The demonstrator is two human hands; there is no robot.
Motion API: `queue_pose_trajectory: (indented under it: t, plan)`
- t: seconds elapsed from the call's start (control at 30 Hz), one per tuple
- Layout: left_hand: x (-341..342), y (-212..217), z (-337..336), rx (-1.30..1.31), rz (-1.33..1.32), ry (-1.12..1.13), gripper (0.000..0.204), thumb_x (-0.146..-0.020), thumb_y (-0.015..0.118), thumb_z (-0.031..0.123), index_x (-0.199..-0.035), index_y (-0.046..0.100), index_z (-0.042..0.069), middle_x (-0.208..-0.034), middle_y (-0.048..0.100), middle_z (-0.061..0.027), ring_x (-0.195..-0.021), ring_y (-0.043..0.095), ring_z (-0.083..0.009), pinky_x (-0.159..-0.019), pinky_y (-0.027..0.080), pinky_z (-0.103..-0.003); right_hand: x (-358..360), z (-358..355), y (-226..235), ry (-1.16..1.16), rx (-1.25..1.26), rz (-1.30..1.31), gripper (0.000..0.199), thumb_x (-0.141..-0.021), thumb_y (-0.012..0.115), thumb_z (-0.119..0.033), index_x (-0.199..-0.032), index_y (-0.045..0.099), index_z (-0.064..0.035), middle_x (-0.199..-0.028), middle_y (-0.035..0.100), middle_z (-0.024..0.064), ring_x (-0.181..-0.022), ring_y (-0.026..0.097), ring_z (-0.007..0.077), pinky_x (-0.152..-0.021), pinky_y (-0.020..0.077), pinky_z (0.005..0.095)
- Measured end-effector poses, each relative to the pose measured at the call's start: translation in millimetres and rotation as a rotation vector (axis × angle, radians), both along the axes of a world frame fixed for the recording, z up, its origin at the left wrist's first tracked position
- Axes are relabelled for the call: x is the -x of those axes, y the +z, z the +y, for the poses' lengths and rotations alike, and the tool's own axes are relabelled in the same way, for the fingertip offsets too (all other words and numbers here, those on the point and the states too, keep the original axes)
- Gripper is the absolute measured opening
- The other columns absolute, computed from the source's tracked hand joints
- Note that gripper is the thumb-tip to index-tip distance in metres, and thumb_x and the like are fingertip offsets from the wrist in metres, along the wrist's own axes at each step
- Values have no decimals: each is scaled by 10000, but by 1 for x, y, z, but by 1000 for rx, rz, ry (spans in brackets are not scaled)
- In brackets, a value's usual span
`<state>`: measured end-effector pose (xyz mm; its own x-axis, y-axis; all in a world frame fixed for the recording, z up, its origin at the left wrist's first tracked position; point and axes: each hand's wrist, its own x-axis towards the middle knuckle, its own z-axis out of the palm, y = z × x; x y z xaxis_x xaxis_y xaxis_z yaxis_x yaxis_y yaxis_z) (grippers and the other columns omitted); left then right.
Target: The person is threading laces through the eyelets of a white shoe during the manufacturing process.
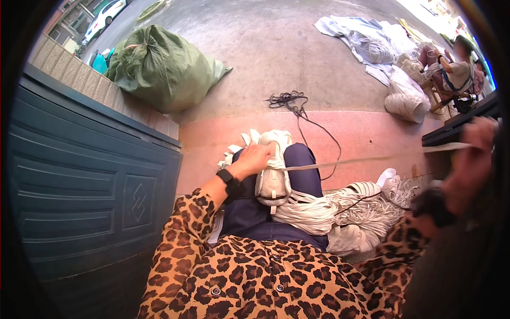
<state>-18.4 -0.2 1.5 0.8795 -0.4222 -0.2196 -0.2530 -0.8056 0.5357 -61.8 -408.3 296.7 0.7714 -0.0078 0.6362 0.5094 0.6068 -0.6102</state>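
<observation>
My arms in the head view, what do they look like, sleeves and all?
The left sleeve and right sleeve are leopard print, tan with dark brown spots. A black band with a squarish face, perhaps a watch, circles the left wrist; a dark band on the right is blurred. The left grip wears no glove; the right grip looks gloveless too.

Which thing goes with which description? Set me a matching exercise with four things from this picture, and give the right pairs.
Things
1. Left hand
2. Strip
3. Sack
4. Cord

Descriptions
A. Black, tangled on the ground
B. Stretched toward the right hand
C. Green, tied at the top
D. At the pale shoe

Pairs: 1-D, 2-B, 3-C, 4-A
</observation>
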Motion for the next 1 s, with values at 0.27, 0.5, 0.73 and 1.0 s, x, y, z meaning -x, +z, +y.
queue_pose_trajectory:
  t: [0.27, 0.5, 0.73, 1.0]
  plan:
    - [28, 3, 20, -137, -186, -91, 101, -792, 583, 137, -821, 652, 68, -777, 618, -148, -863, 546, -349, -769, 457, -434, 8, 222, -260, 149, 1214, 590, 259, -829, 598, -243, -965, 632, -25, -803, 655, 114, -722, 627, 219, -657, 492, 323]
    - [35, -12, 32, 68, -97, 50, 129, -799, 566, 148, -801, 651, 52, -771, 623, -157, -785, 537, -360, -722, 436, -444, 23, 279, -319, -425, 1601, 244, 125, -810, 526, -179, -789, 601, -81, -697, 633, 129, -637, 644, 283, -524, 502, 412]
    - [29, -32, 29, 247, -174, 133, 167, -791, 606, 158, -743, 640, 1, -723, 613, -204, -696, 583, -379, -623, 453, -441, 21, 278, -332, -346, 1603, 176, 90, -754, 510, -69, -812, 572, -38, -710, 608, 150, -649, 624, 314, -553, 485, 428]
    - [18, -16, 35, 410, 197, 294, 156, -782, 641, 121, -867, 641, -11, -767, 656, -120, -696, 633, -202, -645, 501, -305, 4, 271, -311, 176, 1604, 391, 199, -853, 397, -146, -777, 518, -7, -672, 548, 172, -693, 586, 299, -597, 462, 401]
